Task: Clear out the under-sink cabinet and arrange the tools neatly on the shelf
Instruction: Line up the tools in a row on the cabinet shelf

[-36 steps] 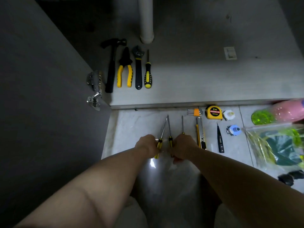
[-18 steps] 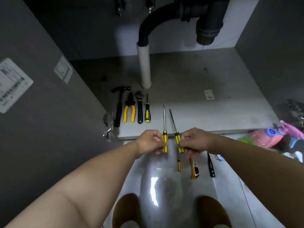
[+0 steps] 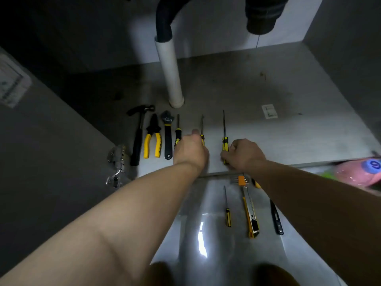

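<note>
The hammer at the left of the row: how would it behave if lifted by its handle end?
The hammer will probably feel head-heavy: its broad claw head sits at the far end of a long slim handle. It looks rigid, not floppy. On the shelf, with that wide head, it seems unlikely to roll.

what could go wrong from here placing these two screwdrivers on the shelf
1. The left hand, holding the left-hand screwdriver, overlaps the placed screwdriver and may knock it out of line.
2. The right-hand screwdriver, gripped by the right hand, has its handle near the shelf front edge; it could roll off.
</note>
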`<control>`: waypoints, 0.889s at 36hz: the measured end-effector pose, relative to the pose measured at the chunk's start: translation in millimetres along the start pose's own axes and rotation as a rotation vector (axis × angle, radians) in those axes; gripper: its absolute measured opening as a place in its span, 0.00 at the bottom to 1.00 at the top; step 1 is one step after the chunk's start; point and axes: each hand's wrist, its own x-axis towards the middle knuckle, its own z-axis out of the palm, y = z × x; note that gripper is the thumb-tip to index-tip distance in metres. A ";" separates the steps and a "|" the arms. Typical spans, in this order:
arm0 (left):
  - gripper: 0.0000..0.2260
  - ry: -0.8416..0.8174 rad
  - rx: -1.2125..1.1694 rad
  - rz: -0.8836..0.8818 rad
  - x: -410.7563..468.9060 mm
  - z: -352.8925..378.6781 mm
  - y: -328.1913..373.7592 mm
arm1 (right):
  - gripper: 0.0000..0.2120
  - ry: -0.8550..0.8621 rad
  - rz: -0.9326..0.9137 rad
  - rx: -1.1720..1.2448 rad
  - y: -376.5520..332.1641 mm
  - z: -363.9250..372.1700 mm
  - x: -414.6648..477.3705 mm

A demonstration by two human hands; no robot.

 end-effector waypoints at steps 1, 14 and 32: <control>0.12 0.006 0.013 0.009 -0.9 3.0 0.4 | 0.12 0.004 0.008 0.008 1.9 3.7 1.7; 0.25 -0.106 0.325 0.404 -16.2 7.0 -12.0 | 0.08 0.002 0.032 0.090 9.7 17.8 -2.1; 0.19 -0.016 0.580 0.315 2.0 -1.3 -24.9 | 0.09 -0.045 0.003 0.049 9.0 16.9 -2.4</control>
